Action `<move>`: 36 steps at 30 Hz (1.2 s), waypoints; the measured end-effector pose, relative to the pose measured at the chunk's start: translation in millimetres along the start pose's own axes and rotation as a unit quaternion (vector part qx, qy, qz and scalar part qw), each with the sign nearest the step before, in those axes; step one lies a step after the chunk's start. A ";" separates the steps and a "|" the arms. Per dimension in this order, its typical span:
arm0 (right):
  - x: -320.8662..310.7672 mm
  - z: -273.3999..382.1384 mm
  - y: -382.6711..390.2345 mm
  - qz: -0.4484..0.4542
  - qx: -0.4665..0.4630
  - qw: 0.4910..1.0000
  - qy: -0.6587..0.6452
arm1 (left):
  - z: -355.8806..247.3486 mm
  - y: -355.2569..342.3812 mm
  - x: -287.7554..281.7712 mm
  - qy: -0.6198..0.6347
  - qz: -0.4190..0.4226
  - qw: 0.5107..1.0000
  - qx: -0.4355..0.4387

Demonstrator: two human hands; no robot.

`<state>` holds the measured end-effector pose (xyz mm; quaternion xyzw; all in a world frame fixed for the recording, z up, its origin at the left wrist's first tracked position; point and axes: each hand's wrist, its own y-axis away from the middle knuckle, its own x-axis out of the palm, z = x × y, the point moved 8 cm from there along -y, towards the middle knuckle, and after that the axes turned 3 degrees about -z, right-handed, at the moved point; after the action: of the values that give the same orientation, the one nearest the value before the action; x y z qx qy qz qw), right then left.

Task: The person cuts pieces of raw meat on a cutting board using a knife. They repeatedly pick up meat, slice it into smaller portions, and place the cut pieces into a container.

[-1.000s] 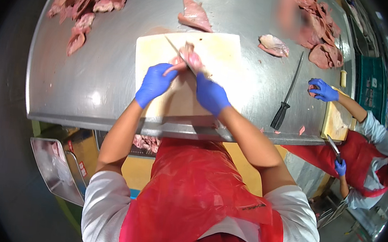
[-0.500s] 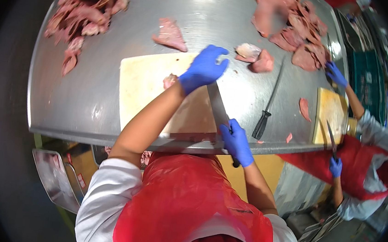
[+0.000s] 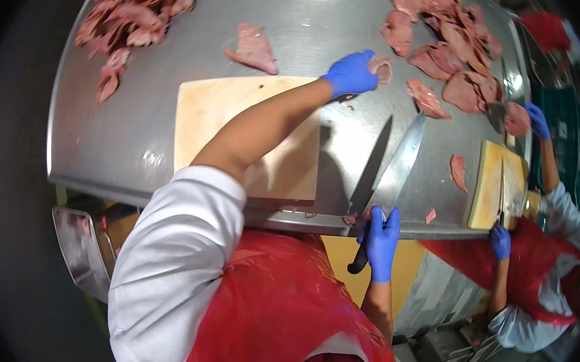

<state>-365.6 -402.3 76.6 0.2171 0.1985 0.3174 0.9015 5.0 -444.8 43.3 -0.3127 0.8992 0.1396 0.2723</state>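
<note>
My left hand [image 3: 351, 74], in a blue glove, reaches past the upper right corner of the white cutting board [image 3: 209, 119], its fingers closed on a pale pink piece of meat [image 3: 382, 70]. Lower right, my right hand [image 3: 381, 241], also gloved in blue, grips a large knife [image 3: 402, 156] by its black handle, the broad blade pointing up and away over the steel table [image 3: 120, 152]. A separate pink piece [image 3: 252, 47] lies beyond the board, and another [image 3: 427, 98] lies right of my left hand. My left forearm covers part of the board.
Meat piles lie at back left [image 3: 128, 15] and back right [image 3: 447, 36]. At right, a co-worker in a red apron [image 3: 530, 278] holds meat [image 3: 517, 119] and a knife at a yellowish board [image 3: 486, 184]. A metal tray [image 3: 70, 244] stands below left; a green crate [image 3: 557, 122] sits far right.
My left hand has moved from the meat on the board rightward and away, beyond its corner. My right hand has come down and right with the knife. The co-worker's far hand now holds up meat.
</note>
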 end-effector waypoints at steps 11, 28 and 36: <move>305.0 40.5 -76.3 0.389 -0.112 0.913 0.059 | 194.1 420.5 -221.5 -0.203 -0.259 0.894 -0.305; 353.8 62.8 -36.7 0.184 -0.470 0.747 0.432 | 395.3 250.6 -628.5 -0.142 -0.410 0.899 -0.059; 340.2 60.7 -48.3 0.127 -0.423 0.789 0.428 | 482.3 -5.7 -703.8 0.026 -0.210 0.969 -0.131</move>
<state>-67.2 -228.5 26.9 -0.3207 0.3805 0.5413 0.6777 664.6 96.4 56.9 -0.5308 0.7943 0.1880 0.2281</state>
